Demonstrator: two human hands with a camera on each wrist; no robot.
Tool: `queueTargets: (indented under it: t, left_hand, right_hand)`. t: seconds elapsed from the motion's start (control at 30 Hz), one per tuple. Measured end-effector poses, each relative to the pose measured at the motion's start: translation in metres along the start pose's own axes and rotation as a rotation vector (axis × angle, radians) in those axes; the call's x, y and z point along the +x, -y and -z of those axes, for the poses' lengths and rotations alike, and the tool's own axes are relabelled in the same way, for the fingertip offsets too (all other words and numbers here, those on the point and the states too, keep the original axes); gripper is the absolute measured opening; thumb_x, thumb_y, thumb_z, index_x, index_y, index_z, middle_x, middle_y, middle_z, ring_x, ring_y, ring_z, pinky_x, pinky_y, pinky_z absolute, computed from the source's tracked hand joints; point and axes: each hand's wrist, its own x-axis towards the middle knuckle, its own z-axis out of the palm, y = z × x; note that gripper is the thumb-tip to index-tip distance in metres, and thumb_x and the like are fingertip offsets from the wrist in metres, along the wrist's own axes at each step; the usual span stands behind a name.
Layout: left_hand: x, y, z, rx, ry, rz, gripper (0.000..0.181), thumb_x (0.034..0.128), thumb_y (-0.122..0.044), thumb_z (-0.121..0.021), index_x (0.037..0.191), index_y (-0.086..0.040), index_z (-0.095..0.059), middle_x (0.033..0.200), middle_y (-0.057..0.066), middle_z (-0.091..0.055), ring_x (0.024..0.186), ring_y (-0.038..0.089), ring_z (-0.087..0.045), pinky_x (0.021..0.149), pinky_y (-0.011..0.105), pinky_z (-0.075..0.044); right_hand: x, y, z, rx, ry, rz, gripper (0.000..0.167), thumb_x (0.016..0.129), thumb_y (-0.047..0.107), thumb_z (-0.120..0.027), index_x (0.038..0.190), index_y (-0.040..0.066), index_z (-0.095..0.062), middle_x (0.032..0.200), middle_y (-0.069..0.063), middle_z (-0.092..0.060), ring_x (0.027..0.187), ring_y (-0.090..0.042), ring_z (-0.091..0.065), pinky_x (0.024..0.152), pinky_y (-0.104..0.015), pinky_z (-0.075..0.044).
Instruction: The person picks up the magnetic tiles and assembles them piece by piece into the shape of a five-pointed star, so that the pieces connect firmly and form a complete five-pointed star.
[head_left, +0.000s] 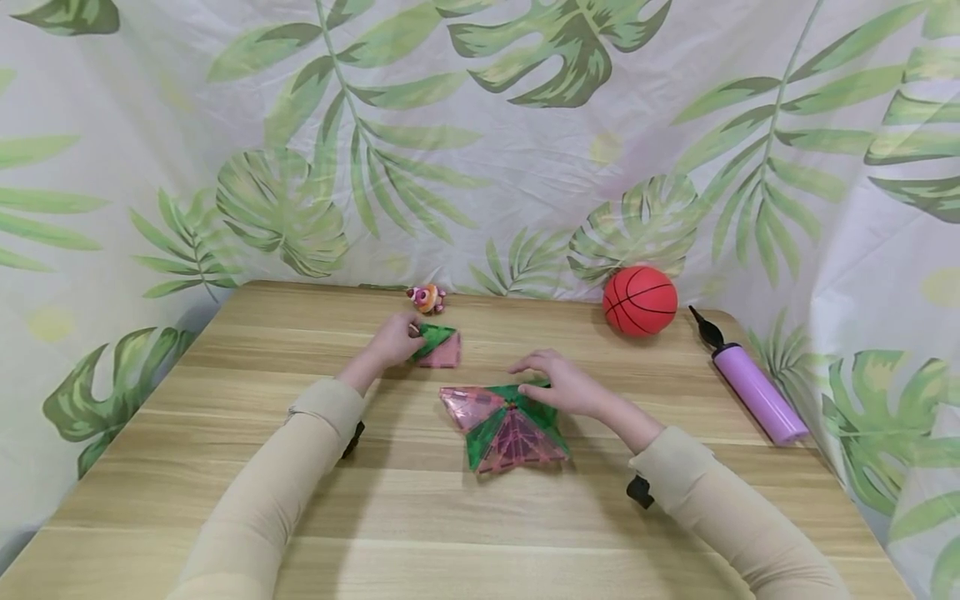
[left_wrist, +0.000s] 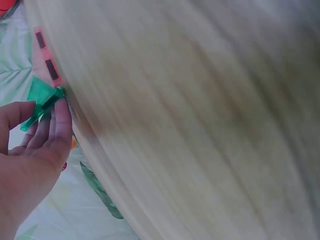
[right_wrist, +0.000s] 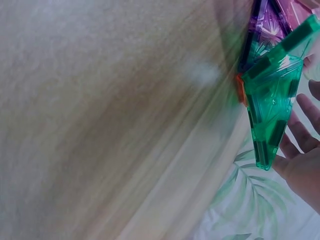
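Note:
Between its thumb and fingers my left hand pinches a translucent green magnetic tile, seen also as a green tile in the left wrist view. A pink magnetic tile lies against that green one. Closer to me sits a built shape of pink, green and purple magnetic tiles, raised toward its middle. My right hand is at its far right side, fingers loosely spread. In the right wrist view, the fingers lie beside a green tile; whether they touch it is hard to tell.
A small colourful toy figure stands at the back edge, just beyond my left hand. Back right are a red basketball and a purple hand pump with a black nozzle. A leaf-patterned cloth hangs behind the wooden table.

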Motion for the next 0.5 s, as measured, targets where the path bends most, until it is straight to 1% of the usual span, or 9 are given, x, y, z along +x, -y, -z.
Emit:
queueTargets:
  t: [0.07, 0.13, 0.2, 0.23, 0.27, 0.37, 0.47, 0.5]
  left_hand:
    - [-0.001, -0.001, 0.001, -0.059, 0.032, 0.052, 0.032, 0.0920, -0.011, -0.056, 0.118, 0.005, -0.048, 0.119, 0.027, -0.057, 0.100, 0.032, -0.060, 0.078, 0.035, -0.053]
    - [-0.002, -0.003, 0.002, -0.129, 0.058, 0.096, 0.038, 0.0939, -0.014, -0.054, 0.125, 0.005, -0.043, 0.127, 0.028, -0.052, 0.108, 0.035, -0.057, 0.084, 0.038, -0.052]
    - [-0.002, -0.007, 0.002, -0.185, 0.068, 0.112, 0.042, 0.0946, -0.016, -0.054, 0.128, 0.005, -0.041, 0.130, 0.028, -0.050, 0.114, 0.036, -0.055, 0.090, 0.040, -0.049]
    - [-0.002, -0.009, 0.003, -0.200, 0.070, 0.112, 0.043, 0.0949, -0.017, -0.053, 0.129, 0.005, -0.041, 0.130, 0.028, -0.050, 0.114, 0.034, -0.054, 0.091, 0.039, -0.049]
    - [-0.001, -0.011, 0.003, -0.227, 0.072, 0.113, 0.043, 0.0949, -0.017, -0.054, 0.130, 0.005, -0.041, 0.129, 0.027, -0.051, 0.111, 0.033, -0.056, 0.090, 0.038, -0.049]
    - [-0.002, -0.022, 0.002, -0.333, 0.084, 0.102, 0.042, 0.0951, -0.014, -0.053, 0.130, 0.006, -0.039, 0.121, 0.026, -0.056, 0.093, 0.025, -0.063, 0.082, 0.034, -0.053]
    - [-0.006, -0.037, 0.001, -0.464, 0.102, 0.074, 0.043, 0.0952, -0.008, -0.051, 0.132, 0.008, -0.035, 0.113, 0.024, -0.058, 0.077, 0.015, -0.062, 0.073, 0.029, -0.054]
    - [-0.008, -0.042, 0.000, -0.499, 0.105, 0.061, 0.044, 0.0952, -0.007, -0.051, 0.133, 0.008, -0.035, 0.112, 0.024, -0.057, 0.075, 0.013, -0.061, 0.072, 0.029, -0.055]
  right_hand:
    - [0.002, -0.001, -0.001, 0.010, -0.009, -0.002, 0.033, 0.092, 0.021, -0.062, 0.122, 0.008, -0.062, 0.125, -0.008, -0.059, 0.122, -0.029, -0.048, 0.101, -0.048, -0.039]
    - [0.003, -0.003, -0.002, 0.023, -0.019, -0.009, 0.032, 0.091, 0.019, -0.063, 0.121, 0.008, -0.062, 0.123, -0.008, -0.060, 0.120, -0.028, -0.050, 0.101, -0.047, -0.040]
    - [0.005, -0.004, -0.002, 0.040, -0.031, -0.023, 0.032, 0.090, 0.017, -0.064, 0.121, 0.007, -0.062, 0.122, -0.008, -0.061, 0.119, -0.027, -0.051, 0.101, -0.046, -0.040]
    - [0.006, -0.004, -0.002, 0.044, -0.038, -0.026, 0.032, 0.090, 0.017, -0.065, 0.120, 0.007, -0.063, 0.121, -0.008, -0.062, 0.118, -0.027, -0.052, 0.100, -0.045, -0.040]
    - [0.007, -0.004, -0.002, 0.051, -0.044, -0.035, 0.032, 0.090, 0.017, -0.065, 0.120, 0.007, -0.063, 0.120, -0.009, -0.062, 0.118, -0.027, -0.053, 0.101, -0.045, -0.040]
    - [0.012, -0.003, -0.002, 0.088, -0.068, -0.053, 0.032, 0.090, 0.015, -0.064, 0.120, 0.005, -0.062, 0.120, -0.010, -0.063, 0.118, -0.027, -0.053, 0.101, -0.046, -0.040]
    - [0.018, 0.001, 0.000, 0.151, -0.098, -0.086, 0.033, 0.091, 0.015, -0.063, 0.122, 0.004, -0.060, 0.119, -0.012, -0.063, 0.117, -0.028, -0.054, 0.101, -0.049, -0.039]
    - [0.020, 0.002, 0.000, 0.184, -0.109, -0.100, 0.034, 0.091, 0.014, -0.062, 0.123, 0.003, -0.059, 0.118, -0.013, -0.063, 0.117, -0.029, -0.054, 0.101, -0.050, -0.039]
